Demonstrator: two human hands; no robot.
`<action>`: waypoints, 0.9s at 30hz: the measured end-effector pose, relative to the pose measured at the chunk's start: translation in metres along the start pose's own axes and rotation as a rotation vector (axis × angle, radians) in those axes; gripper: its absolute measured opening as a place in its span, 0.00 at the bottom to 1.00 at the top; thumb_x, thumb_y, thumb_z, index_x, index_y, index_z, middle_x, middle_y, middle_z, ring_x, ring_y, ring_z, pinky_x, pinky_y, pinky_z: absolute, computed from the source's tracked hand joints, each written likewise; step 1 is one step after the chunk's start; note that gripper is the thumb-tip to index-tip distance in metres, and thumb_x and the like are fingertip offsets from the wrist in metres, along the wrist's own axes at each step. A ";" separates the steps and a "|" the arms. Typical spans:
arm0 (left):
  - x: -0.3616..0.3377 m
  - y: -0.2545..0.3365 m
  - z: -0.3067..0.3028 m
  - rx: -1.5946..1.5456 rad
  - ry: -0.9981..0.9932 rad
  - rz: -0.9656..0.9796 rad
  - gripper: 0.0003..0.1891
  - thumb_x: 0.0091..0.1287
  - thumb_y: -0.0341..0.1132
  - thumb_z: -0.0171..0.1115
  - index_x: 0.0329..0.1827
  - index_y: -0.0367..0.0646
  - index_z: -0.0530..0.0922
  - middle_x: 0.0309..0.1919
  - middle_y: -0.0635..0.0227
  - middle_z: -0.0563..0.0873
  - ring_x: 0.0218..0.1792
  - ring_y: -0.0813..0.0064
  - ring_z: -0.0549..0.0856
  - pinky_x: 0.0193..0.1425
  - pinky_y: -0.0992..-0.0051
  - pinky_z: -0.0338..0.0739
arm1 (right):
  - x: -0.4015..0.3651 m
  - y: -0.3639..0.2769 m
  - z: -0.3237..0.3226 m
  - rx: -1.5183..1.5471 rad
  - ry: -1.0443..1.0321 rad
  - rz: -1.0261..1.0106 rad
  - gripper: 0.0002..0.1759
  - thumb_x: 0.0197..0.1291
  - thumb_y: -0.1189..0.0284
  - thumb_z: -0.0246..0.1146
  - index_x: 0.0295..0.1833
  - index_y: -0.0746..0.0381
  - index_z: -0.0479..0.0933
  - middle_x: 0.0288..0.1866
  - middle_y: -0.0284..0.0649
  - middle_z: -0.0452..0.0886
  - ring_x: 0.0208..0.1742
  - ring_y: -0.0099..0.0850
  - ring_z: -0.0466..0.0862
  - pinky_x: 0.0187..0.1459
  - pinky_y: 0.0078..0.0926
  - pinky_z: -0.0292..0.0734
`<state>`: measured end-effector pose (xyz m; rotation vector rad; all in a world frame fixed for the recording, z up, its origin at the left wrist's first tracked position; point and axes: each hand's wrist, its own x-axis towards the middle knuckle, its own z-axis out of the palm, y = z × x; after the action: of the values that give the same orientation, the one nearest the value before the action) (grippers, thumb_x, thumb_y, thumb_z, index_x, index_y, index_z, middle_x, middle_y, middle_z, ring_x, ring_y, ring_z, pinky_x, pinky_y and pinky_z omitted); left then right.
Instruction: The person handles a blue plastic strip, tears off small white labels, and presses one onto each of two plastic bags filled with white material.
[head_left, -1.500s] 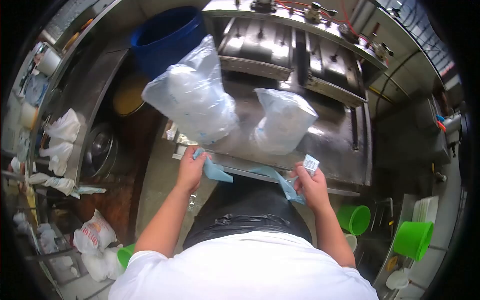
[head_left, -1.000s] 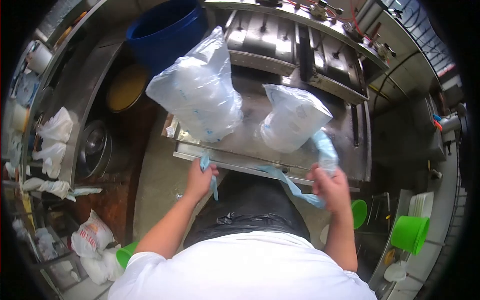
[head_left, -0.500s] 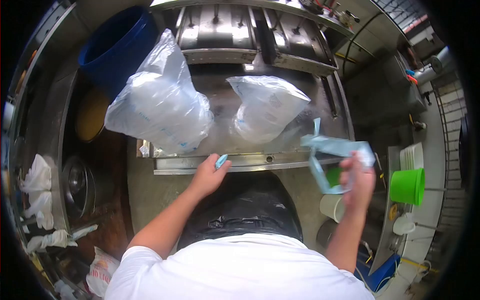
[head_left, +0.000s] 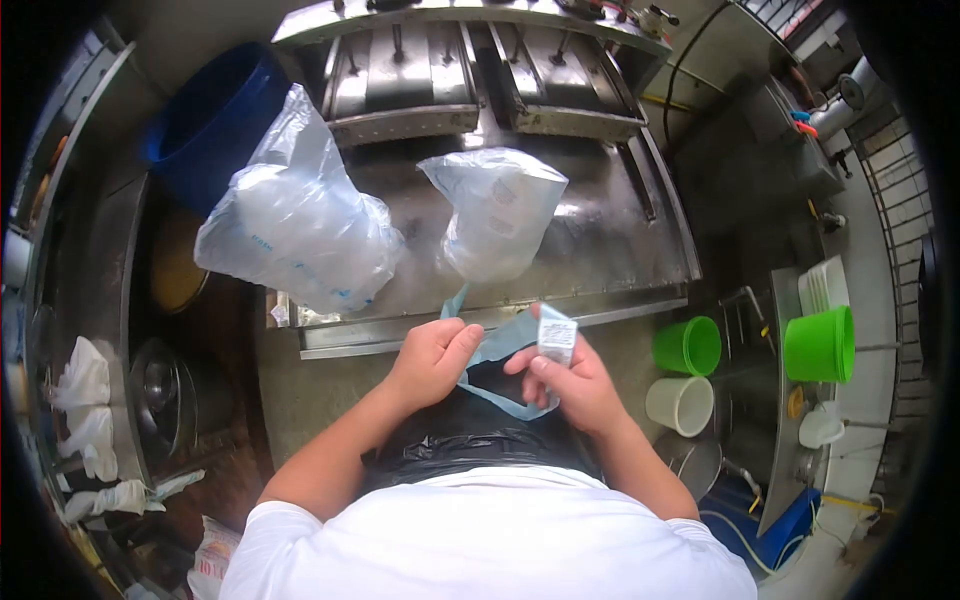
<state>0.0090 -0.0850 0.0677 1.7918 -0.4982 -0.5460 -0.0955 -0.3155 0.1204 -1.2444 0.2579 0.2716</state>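
Holding a pale blue strip (head_left: 497, 345) low before your chest, over the black bin liner (head_left: 470, 430), you grip it with both hands. Your left hand (head_left: 432, 358) is fisted on one end; your right hand (head_left: 572, 388) pinches a small white packet (head_left: 557, 338). The strip runs left to right between them, partly hidden by your fingers. Beyond, a large clear bag (head_left: 300, 225) and a smaller clear bag (head_left: 497, 212) lie on the steel table (head_left: 640, 250).

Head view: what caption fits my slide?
Left hand and right hand hold a blue strip near two plastic bags.
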 end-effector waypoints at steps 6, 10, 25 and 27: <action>-0.016 0.044 0.018 -0.315 0.223 -0.017 0.10 0.82 0.34 0.59 0.50 0.37 0.84 0.32 0.71 0.85 0.36 0.81 0.82 0.42 0.73 0.77 | 0.009 -0.002 0.004 -0.061 -0.257 0.031 0.27 0.82 0.73 0.56 0.81 0.62 0.63 0.56 0.42 0.88 0.38 0.22 0.84 0.40 0.23 0.81; -0.034 0.044 0.021 -0.232 0.229 -0.153 0.09 0.84 0.34 0.59 0.51 0.38 0.83 0.35 0.75 0.84 0.38 0.84 0.81 0.46 0.77 0.77 | 0.015 0.002 0.005 -0.113 -0.286 0.033 0.17 0.81 0.71 0.59 0.69 0.63 0.71 0.52 0.39 0.87 0.41 0.23 0.85 0.42 0.25 0.82; -0.137 -0.029 0.049 -0.392 -0.017 -0.634 0.16 0.73 0.24 0.56 0.62 0.40 0.82 0.50 0.68 0.87 0.43 0.79 0.83 0.48 0.75 0.80 | 0.018 0.022 -0.099 -0.034 0.097 0.035 0.12 0.79 0.66 0.64 0.59 0.61 0.78 0.42 0.36 0.88 0.29 0.21 0.83 0.29 0.21 0.77; -0.131 -0.043 0.039 -0.241 -0.082 -0.632 0.15 0.74 0.26 0.57 0.61 0.40 0.82 0.46 0.68 0.88 0.43 0.80 0.84 0.47 0.75 0.80 | 0.011 -0.001 -0.143 -0.044 0.335 -0.088 0.11 0.79 0.66 0.65 0.59 0.60 0.78 0.40 0.36 0.87 0.26 0.20 0.81 0.25 0.19 0.74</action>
<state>-0.1169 -0.0268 0.0317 1.6798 0.0979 -1.0689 -0.0912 -0.4516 0.0745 -1.3390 0.4853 -0.0097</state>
